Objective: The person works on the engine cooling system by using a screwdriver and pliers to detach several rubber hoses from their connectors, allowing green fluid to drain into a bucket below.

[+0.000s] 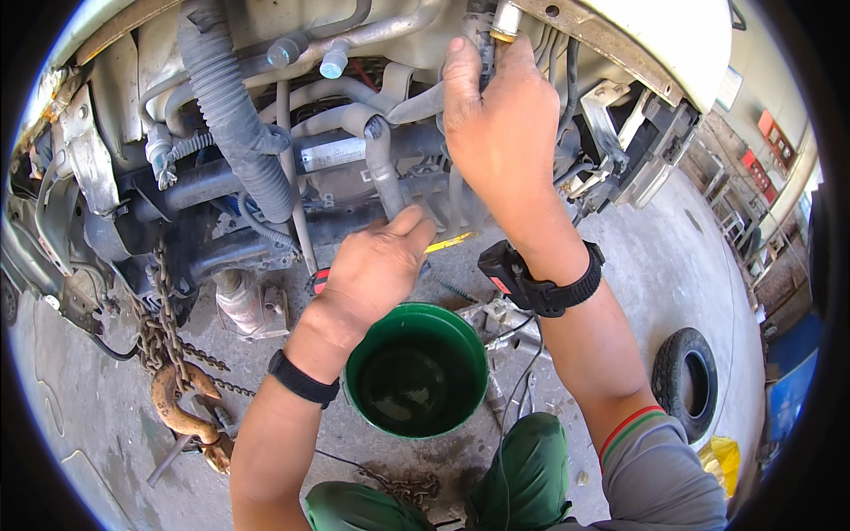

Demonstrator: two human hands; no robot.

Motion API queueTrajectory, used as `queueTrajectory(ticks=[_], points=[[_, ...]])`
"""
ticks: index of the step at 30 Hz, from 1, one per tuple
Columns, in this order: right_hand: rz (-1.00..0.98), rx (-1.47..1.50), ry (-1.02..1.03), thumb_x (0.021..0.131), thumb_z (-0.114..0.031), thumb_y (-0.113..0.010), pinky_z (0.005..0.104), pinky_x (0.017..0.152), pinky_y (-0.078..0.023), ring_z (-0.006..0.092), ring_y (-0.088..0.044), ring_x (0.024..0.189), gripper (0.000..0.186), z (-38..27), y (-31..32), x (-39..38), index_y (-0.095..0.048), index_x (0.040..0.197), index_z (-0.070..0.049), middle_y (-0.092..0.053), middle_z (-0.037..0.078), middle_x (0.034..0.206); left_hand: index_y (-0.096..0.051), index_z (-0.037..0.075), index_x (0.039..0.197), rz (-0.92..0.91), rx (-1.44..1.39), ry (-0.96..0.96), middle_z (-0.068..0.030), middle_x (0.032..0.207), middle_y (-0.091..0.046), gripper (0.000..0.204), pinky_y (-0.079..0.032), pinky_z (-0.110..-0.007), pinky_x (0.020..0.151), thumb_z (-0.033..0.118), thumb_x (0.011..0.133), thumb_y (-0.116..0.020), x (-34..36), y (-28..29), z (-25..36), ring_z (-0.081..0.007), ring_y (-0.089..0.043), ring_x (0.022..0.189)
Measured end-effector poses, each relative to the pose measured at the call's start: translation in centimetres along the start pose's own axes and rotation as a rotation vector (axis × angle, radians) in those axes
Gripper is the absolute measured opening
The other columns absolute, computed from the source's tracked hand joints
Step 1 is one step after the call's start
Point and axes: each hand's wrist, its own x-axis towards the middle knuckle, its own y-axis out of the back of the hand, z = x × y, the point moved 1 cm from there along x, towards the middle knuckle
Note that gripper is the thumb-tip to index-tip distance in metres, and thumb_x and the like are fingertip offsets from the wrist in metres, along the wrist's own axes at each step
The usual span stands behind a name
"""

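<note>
My right hand (500,119) is raised to the underside of the vehicle's front end, thumb and fingers closed round a dark hose (479,34). Right beside those fingers is a short silvery pipe end with a brass-coloured rim (506,25). Lower and to the left, my left hand (376,264) is closed on a slim tool (450,242), whose yellow end sticks out to the right and red end to the left. Its kind is hidden by the fist. A grey bent hose (379,159) runs down to the left fingertips; whether they touch it, I cannot tell.
Below my hands stands a green bucket (416,423) with some liquid in it. A corrugated hose (237,115) hangs at left. On the floor are a bottle jack (241,305), a rusty hook (168,398) with chain, and a tyre (686,380) at right.
</note>
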Motion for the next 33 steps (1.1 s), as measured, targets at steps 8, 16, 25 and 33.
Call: queueTrajectory(ticks=[8, 16, 25, 33], points=[[-0.178, 0.037, 0.033, 0.095, -0.024, -0.063, 0.0501, 0.069, -0.052, 0.0484, -0.065, 0.077, 0.041, 0.7, 1.7, -1.0, -0.048, 0.115, 0.008, -0.065, 0.031, 0.082, -0.058, 0.009, 0.098, 0.035, 0.011, -0.008, -0.0073, 0.100, -0.059, 0.024, -0.057, -0.041, 0.067, 0.002, 0.077, -0.064, -0.3, 0.3, -0.1, -0.0326, -0.066, 0.080], [-0.347, 0.390, -0.079, 0.092, -0.005, -0.061, 0.0315, 0.068, -0.055, 0.0225, -0.069, 0.076, 0.041, 2.7, 7.5, -6.5, -0.053, 0.132, 0.002, -0.068, 0.016, 0.105, -0.058, 0.011, 0.096, -0.005, 0.219, 0.001, -0.0057, 0.099, -0.061, 0.017, -0.056, -0.042, 0.064, 0.006, 0.079, -0.059, -0.8, -0.6, -1.9, -0.0303, -0.067, 0.079], [-0.756, -0.046, -0.811, 0.093, -0.007, -0.053, 0.0331, 0.066, -0.053, 0.0206, -0.069, 0.078, 0.019, 28.5, 15.7, -31.6, -0.068, 0.103, -0.002, -0.072, 0.013, 0.088, -0.058, 0.008, 0.103, -0.007, 0.126, -0.024, -0.0104, 0.106, -0.061, 0.024, -0.056, -0.040, 0.069, 0.000, 0.082, -0.064, 0.7, -0.8, -1.3, -0.0354, -0.066, 0.085], [-1.185, -0.503, -1.113, 0.077, -0.029, -0.069, 0.0508, 0.092, -0.051, 0.0489, -0.063, 0.105, 0.041, 36.3, 23.3, -60.5, -0.067, 0.098, 0.006, -0.067, 0.033, 0.104, -0.061, 0.009, 0.111, -0.022, 0.205, -0.002, -0.0121, 0.110, -0.060, 0.029, -0.054, -0.043, 0.073, -0.001, 0.085, -0.065, 0.8, -1.1, -1.5, -0.0390, -0.063, 0.092]])
